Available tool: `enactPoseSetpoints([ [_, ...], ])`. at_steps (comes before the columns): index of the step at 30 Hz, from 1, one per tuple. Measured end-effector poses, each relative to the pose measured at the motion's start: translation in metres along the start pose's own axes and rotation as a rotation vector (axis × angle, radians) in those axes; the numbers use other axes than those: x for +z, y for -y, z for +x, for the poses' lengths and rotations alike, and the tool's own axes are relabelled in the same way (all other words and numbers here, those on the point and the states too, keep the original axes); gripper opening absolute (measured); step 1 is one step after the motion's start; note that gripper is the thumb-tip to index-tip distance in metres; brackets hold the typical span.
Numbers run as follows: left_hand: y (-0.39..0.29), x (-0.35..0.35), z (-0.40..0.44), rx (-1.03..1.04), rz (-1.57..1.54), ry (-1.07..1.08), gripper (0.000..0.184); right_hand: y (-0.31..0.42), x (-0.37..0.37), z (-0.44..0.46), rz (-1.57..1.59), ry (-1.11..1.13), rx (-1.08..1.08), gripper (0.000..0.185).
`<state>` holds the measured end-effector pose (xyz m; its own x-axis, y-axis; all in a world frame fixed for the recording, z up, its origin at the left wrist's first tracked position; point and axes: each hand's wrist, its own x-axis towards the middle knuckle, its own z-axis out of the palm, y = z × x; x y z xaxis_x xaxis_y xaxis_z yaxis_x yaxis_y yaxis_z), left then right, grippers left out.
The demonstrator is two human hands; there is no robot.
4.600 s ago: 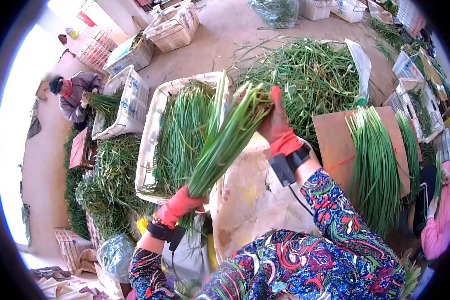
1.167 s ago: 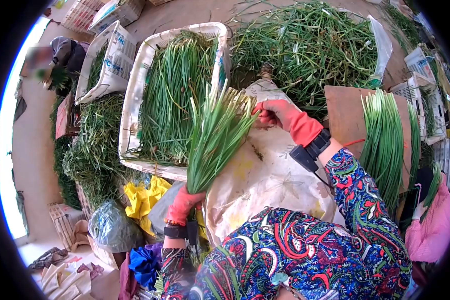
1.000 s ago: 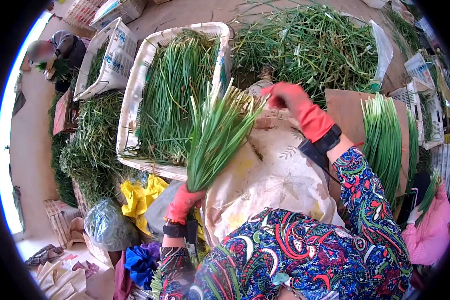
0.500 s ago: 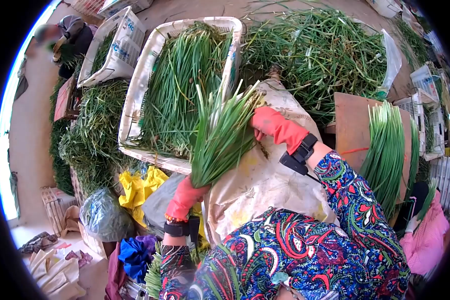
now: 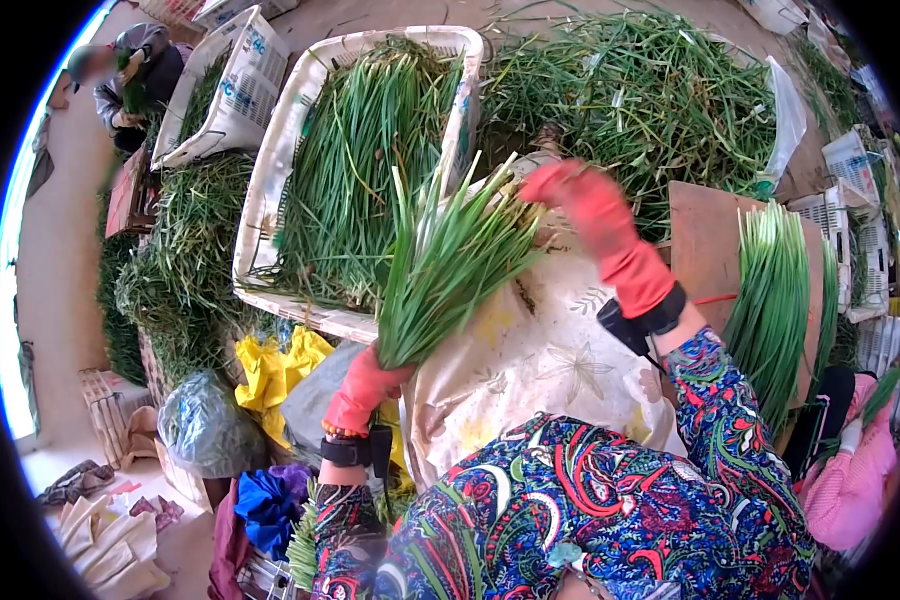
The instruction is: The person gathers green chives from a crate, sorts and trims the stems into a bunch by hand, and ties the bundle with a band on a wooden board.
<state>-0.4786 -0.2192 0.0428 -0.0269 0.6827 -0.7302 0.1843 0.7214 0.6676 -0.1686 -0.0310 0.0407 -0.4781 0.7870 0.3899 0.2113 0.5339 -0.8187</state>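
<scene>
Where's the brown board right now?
Head view, right side: the brown board lies under the neatly laid green bundle, right of the person's right hand.

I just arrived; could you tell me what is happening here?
A person's red-gloved left grip holds a loose bunch of what look like garlic chives by the leafy end. The blurred right grip is at the stem ends; contact is unclear. More stalks lie in the white crate; a neat bundle lies on a brown board.

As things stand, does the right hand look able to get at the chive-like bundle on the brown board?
Probably yes: the left hand holds the fanned bunch, and nothing seems to stand between the right hand and the chive-like bundle on the brown board.
</scene>
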Motion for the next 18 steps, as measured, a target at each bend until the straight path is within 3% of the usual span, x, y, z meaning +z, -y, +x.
enactPoseSetpoints([
  [1, -0.003, 0.001, -0.002, 0.007, -0.007, -0.002, 0.036, 0.011, 0.027, -0.008, 0.246, 0.055, 0.236, 0.019],
  [2, -0.003, 0.002, -0.002, 0.010, -0.005, -0.009, 0.032, 0.014, 0.047, -0.005, 0.133, 0.056, 0.038, 0.026],
  [3, -0.004, 0.003, -0.003, 0.013, -0.001, -0.014, 0.028, 0.014, 0.067, -0.008, -0.270, 0.052, -0.049, 0.029],
  [7, -0.017, -0.002, -0.006, -0.001, 0.059, 0.013, 0.031, -0.004, 0.093, -0.004, -0.143, 0.144, -0.259, 0.024],
  [10, -0.053, -0.010, -0.018, -0.041, 0.121, 0.043, 0.039, -0.003, 0.091, 0.001, 0.073, 0.141, -0.159, 0.022],
  [11, -0.072, -0.015, -0.022, -0.034, 0.210, 0.069, 0.040, 0.004, 0.089, 0.002, 0.328, 0.145, 0.042, 0.020],
  [15, -0.149, -0.031, -0.027, -0.017, 0.458, 0.114, 0.041, 0.011, 0.078, 0.015, 0.758, -0.095, 0.202, 0.014],
  [18, -0.221, -0.021, -0.035, -0.019, 0.591, 0.149, 0.044, 0.016, 0.059, 0.031, 0.847, -0.254, 0.328, 0.011],
])
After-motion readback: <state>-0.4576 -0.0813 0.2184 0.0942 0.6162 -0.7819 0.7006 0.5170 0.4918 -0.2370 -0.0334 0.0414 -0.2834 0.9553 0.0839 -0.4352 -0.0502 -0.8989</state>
